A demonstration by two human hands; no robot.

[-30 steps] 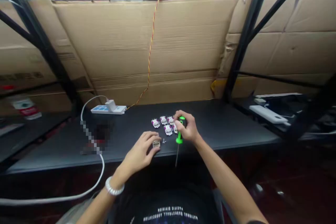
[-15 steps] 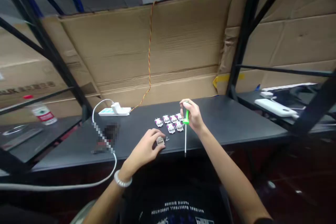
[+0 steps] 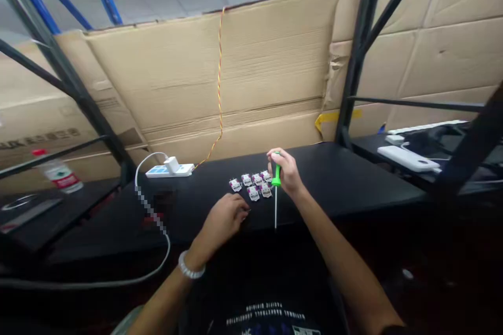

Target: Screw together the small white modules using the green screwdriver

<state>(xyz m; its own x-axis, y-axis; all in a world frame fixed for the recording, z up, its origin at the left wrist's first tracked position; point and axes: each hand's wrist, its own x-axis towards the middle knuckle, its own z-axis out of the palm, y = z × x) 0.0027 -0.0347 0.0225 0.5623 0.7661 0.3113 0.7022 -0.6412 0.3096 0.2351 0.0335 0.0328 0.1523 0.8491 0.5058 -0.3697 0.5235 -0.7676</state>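
In my right hand [image 3: 286,171] is a screwdriver [image 3: 276,178] with a green handle, its long metal shaft pointing straight down near the table's front edge. My left hand [image 3: 228,213] rests low over the black table, fingers curled inward and thumb against them. Something tiny and pale shows at its fingertips, too small to name; whatever else it holds is hidden. Between and beyond the hands, several small white and purple parts [image 3: 253,193] lie grouped in two rough rows.
A white power strip [image 3: 181,170] with a plugged-in charger sits at the back left, its white cable [image 3: 170,251] looping over the front edge. Cardboard [image 3: 271,73] walls the back. A bottle [image 3: 63,175] stands left, a white device [image 3: 408,159] right.
My left hand has turned over and curled its fingers, so the small white part it held no longer shows. My right hand keeps the screwdriver almost still. The view has shifted slightly and brightened.
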